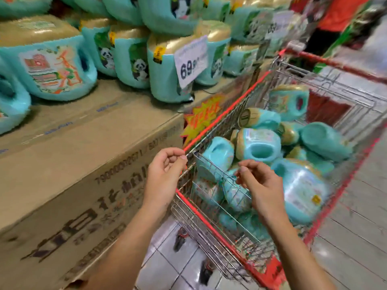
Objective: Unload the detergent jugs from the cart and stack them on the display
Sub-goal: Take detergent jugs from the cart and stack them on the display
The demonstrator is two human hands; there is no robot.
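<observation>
One view only: head cam on me, wide-angle, facing forward and down. My left hand (165, 170) and right hand (261, 189) are close, low centre. Cart (209, 225) near right, running far right; cardboard display (83, 164) near left, jugs (48, 65) on it far left. Edges blurred.

The floor (167, 260) is laid in pale, glossy square tiles with dark joints, and light glints off them. Further right the grey tiles (356, 237) are blurred. A white price card (191, 61) shows a large 69. A second card (279, 24) behind it is too blurred to read. A yellow and red starburst sign (202, 120) hangs lower down. At the top right stands a person in a red top (339, 15), beside a blurred green shape (343, 45).
</observation>
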